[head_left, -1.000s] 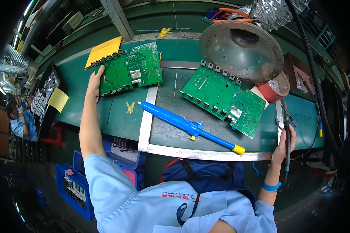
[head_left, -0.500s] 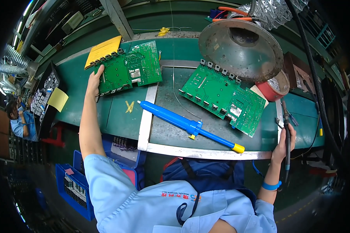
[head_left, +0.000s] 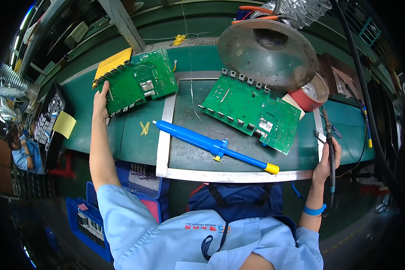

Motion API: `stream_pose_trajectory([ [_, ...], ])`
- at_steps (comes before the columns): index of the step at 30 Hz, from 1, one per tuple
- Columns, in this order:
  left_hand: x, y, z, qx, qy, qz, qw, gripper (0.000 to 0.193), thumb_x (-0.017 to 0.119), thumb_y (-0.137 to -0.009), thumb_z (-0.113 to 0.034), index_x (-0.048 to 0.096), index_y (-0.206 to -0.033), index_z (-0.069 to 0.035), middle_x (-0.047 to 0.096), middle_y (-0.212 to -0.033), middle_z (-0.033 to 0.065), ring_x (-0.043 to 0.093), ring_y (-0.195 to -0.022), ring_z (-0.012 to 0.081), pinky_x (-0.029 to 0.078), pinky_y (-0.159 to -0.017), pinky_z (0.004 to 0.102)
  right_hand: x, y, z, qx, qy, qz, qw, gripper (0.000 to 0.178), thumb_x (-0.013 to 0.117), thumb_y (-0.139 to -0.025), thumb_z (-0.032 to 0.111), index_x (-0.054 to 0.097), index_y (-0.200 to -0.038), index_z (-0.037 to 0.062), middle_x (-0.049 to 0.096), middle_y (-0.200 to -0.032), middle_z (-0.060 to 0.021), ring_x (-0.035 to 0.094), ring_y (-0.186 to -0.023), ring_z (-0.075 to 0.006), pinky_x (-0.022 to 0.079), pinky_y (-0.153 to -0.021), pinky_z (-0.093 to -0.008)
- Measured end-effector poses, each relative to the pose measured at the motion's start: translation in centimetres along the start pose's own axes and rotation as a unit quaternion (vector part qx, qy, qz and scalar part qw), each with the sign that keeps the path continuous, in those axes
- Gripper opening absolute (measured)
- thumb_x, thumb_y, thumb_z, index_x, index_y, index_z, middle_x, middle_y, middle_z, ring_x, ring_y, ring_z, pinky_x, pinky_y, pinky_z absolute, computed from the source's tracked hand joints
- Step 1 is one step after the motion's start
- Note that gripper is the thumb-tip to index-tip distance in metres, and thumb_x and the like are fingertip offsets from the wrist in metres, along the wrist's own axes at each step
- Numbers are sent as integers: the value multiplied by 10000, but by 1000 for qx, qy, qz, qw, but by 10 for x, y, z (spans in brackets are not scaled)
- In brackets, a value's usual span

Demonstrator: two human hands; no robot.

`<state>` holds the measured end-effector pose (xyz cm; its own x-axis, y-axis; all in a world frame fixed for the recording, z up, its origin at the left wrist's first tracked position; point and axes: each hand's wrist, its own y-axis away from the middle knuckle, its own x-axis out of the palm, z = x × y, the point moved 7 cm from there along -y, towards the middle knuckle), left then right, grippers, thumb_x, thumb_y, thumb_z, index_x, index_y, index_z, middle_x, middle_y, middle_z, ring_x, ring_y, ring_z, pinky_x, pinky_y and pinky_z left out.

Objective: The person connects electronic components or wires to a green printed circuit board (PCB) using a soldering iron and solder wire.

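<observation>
Right now the green workbench (head_left: 135, 144) spreads under me, with a big round metal lamp shade (head_left: 267, 54) hanging over its far side. One green circuit board (head_left: 252, 112) lies inside the metal frame (head_left: 164, 135), well apart from the second circuit board (head_left: 139, 83) at the far left. My left hand (head_left: 100, 98) rests on that left board's near edge, fingers together. A blue suction pump (head_left: 213, 145) lies between the boards. My right hand (head_left: 327, 155) is clamped around a soldering iron (head_left: 330, 148).
</observation>
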<state>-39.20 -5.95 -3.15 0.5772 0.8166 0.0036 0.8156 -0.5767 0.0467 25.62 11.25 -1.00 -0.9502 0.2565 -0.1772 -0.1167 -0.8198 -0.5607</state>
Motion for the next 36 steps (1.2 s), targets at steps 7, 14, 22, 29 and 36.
stream_pose_trajectory([
  [7, -12, 5, -53, 231, -23, -146, 962, 252, 638, -728, -230, 557, -805, -4, 592, -812, 57, 546, -612, 110, 443, -550, 225, -5, 2, 2, 2, 5, 14, 1000, 214, 484, -772, -19, 504, -985, -16, 487, -881, -64, 469, -801, -118, 376, -708, -208],
  [14, 43, 56, -86, 505, -352, -76, 785, 134, 597, -697, -13, 567, -825, 10, 584, -842, 116, 549, -755, 155, 431, -669, 262, 3, -4, 10, -32, 58, 31, 997, 202, 504, -747, -16, 524, -948, -7, 483, -826, -53, 458, -752, -111, 366, -667, -204],
  [22, 89, 89, -73, 505, -561, 75, 652, 450, 559, -636, 40, 489, -1064, -80, 425, -1141, 147, 450, -1014, 298, 390, -830, 344, -1, -5, 9, -60, 23, 9, 998, 218, 533, -715, -45, 527, -927, 4, 444, -720, -44, 420, -623, -100, 349, -563, -195],
  [29, 37, 79, -44, 322, -703, 59, 631, 552, 547, -635, 55, 412, -1150, -90, 363, -1192, 193, 404, -1053, 336, 363, -847, 362, -2, -3, 13, -57, 14, 24, 998, 228, 542, -705, -40, 537, -928, 7, 460, -726, -67, 443, -638, -139, 364, -578, -217],
  [36, 126, 145, -86, 414, -505, 108, 749, 125, 575, -676, -15, 577, -801, -27, 557, -916, 103, 515, -843, 272, 397, -746, 328, 1, -4, 12, -48, 19, 33, 998, 232, 529, -709, -50, 533, -935, -2, 460, -738, -62, 430, -639, -123, 355, -572, -215],
])
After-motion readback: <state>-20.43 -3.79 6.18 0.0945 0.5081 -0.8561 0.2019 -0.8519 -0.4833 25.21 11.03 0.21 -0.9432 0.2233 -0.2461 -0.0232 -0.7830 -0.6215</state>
